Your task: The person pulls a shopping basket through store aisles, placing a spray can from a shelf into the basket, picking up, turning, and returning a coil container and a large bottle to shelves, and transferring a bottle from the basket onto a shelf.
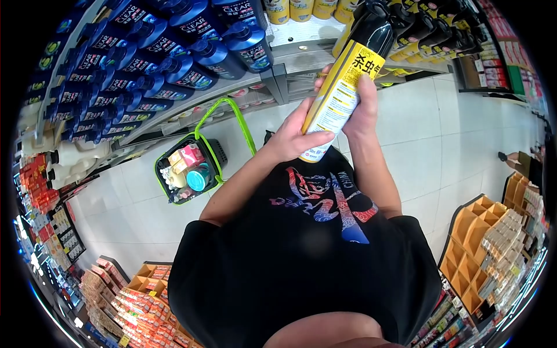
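Note:
A tall yellow and white spray can (342, 95) with a black cap is held tilted in front of the chest, its printed label facing up. My left hand (296, 130) grips its lower part, the thumb lying across the label. Higher up on the right side, my right hand (362, 110) is closed around the can, with the thumb near the yellow band. The can's cap reaches over the edge of a shelf that holds more black and yellow bottles (429, 32). Fingers behind the can are partly hidden.
A black and green basket (217, 174) with several goods stands on the tiled floor (418, 139) at the left. Blue pump bottles (174, 69) fill the left shelf. Wooden display racks (470, 232) stand at the lower right. Part of another person (522, 164) shows at the far right.

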The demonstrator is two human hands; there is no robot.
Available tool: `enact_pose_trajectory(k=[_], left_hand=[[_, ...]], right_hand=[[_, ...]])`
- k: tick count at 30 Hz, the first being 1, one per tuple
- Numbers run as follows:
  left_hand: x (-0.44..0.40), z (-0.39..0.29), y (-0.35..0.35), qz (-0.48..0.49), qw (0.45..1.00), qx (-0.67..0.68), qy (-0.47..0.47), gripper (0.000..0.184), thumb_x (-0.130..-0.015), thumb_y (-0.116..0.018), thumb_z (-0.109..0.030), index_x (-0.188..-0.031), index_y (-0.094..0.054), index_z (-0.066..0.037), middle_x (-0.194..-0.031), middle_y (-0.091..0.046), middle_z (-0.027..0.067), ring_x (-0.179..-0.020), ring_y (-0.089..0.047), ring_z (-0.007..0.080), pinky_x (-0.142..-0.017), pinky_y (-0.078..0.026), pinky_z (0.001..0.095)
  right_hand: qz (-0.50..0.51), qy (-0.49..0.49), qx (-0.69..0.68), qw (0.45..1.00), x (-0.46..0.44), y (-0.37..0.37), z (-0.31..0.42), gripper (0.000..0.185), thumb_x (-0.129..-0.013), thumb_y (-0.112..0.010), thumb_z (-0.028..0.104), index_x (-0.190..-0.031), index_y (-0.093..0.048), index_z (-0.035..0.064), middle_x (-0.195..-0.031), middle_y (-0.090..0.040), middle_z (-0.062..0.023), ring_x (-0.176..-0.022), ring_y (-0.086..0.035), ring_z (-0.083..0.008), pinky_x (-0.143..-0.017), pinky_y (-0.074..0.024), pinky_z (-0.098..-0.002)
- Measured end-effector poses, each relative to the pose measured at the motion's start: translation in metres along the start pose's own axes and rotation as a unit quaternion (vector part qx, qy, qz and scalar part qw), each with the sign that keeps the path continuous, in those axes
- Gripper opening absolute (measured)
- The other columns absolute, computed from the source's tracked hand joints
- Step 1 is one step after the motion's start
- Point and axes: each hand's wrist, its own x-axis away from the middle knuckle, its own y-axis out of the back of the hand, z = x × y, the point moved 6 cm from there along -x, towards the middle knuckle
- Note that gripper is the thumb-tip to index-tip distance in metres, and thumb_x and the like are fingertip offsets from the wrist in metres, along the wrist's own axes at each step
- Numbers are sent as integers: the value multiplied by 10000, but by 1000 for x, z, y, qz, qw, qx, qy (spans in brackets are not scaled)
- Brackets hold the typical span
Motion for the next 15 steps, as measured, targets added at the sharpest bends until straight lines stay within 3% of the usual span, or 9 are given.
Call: enact_pose_trajectory(k=[2,3,7,10,13,15], left_hand=[[-1,-2,4,-20,997,-77,-6,692,-776,-719,-278,-1291,-355,5,-1157,-580,160,-1050,-593,252,-891,-460,360],[-1,-5,7,-43,987,-153,-13,709,-763,-732,-306,-1285,-358,-6,-1106,-605,179,-1001,-623,283,-856,-479,376],[-1,-18,8,-96,946,-309,-6,747,-733,-749,-337,-1283,-356,-19,-1035,-622,216,-946,-637,355,-820,-492,410],[-2,-21,9,-99,935,-339,-5,770,-713,-759,-350,-1280,-354,-24,-1031,-620,231,-948,-624,397,-816,-492,433],[-3,-19,10,-73,941,-330,-12,757,-704,-779,-318,-1267,-370,-20,-1054,-616,213,-976,-630,346,-844,-483,403],[-6,-12,8,-23,981,-187,-35,770,-724,-780,-252,-1315,-355,-1,-1153,-581,161,-1051,-594,247,-904,-454,358]], right_hand=[[-46,29,128,990,0,-4,10,466,-899,-569,336,-1177,-477,-27,-1053,-599,-191,-890,-647,-290,-746,-561,-392],[-72,35,89,993,1,-4,10,389,-857,-627,167,-1163,-481,-23,-1028,-611,-170,-873,-655,-273,-722,-573,-365],[-120,66,165,977,3,-2,12,371,-832,-644,93,-1150,-490,-18,-1011,-618,-148,-862,-656,-261,-733,-567,-367],[-122,76,186,972,4,-4,14,357,-844,-632,107,-1149,-491,-15,-1011,-618,-150,-866,-655,-261,-734,-565,-364],[-97,61,151,982,4,-2,11,367,-869,-614,183,-1152,-486,-14,-1016,-616,-156,-879,-652,-268,-734,-563,-370],[-76,55,120,988,2,0,10,386,-881,-599,235,-1156,-483,-10,-1023,-613,-161,-889,-649,-274,-732,-563,-371]])
